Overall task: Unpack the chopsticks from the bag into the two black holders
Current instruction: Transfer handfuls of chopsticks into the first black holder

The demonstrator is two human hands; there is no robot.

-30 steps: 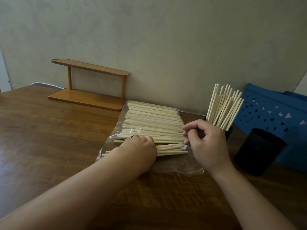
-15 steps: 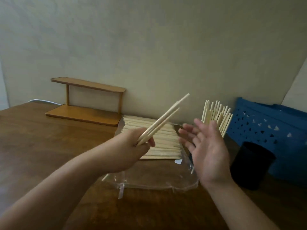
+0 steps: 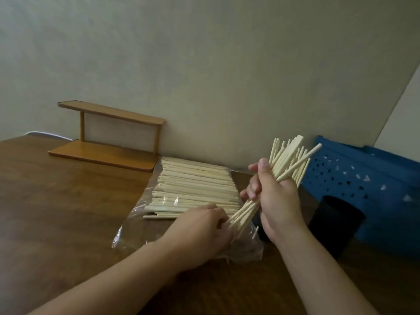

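A flat pile of pale wooden chopsticks (image 3: 195,185) lies on an opened clear plastic bag (image 3: 127,233) on the brown table. My right hand (image 3: 277,201) grips a tilted bundle of chopsticks (image 3: 245,212) around its middle. My left hand (image 3: 200,233) holds the bundle's lower ends just above the bag. More chopsticks (image 3: 279,153) fan up behind my right hand, which hides most of the black holder (image 3: 258,226) they stand in. A second black holder (image 3: 334,223) stands to the right with no chopsticks showing in it.
A blue perforated plastic basket (image 3: 363,178) sits against the wall behind the second holder. A small two-level wooden shelf (image 3: 109,137) stands at the back left. The wooden table (image 3: 56,201) stretches out to the left.
My left hand lifted a few chopsticks off the pile and carried them right. My right hand, open half a second ago, now grips the bundle. The camera has tilted up.
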